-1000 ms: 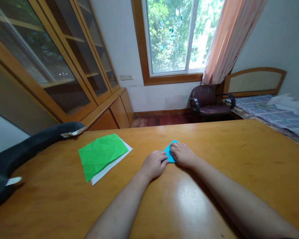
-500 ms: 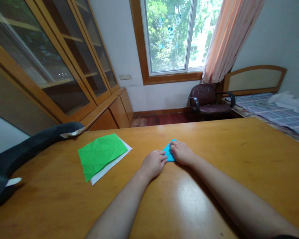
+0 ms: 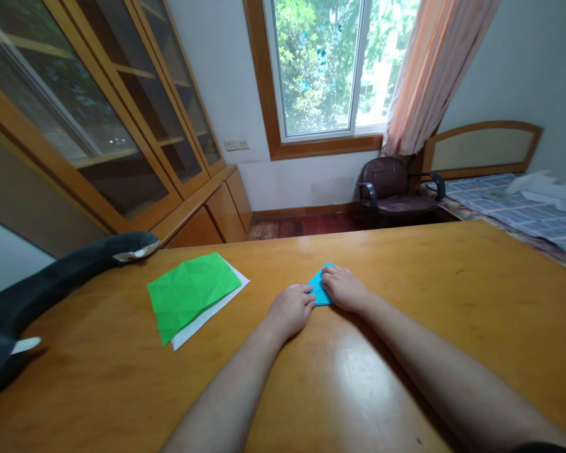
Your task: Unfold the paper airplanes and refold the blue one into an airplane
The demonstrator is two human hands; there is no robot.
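A small blue folded paper lies on the wooden table, its top coming to a point. My left hand rests at its left corner, fingers closed on the edge. From the right, my right hand covers part of the paper with curled fingers pressed on it. Both hands hide the paper's sides, so its full outline cannot be made out. Left of my hands lies a creased green paper sheet, with a white sheet showing from under its right edge.
At the table's left edge lies a black-and-white stuffed toy. Beyond the table stand a glass-door cabinet, a maroon armchair and a bed with a checked cover.
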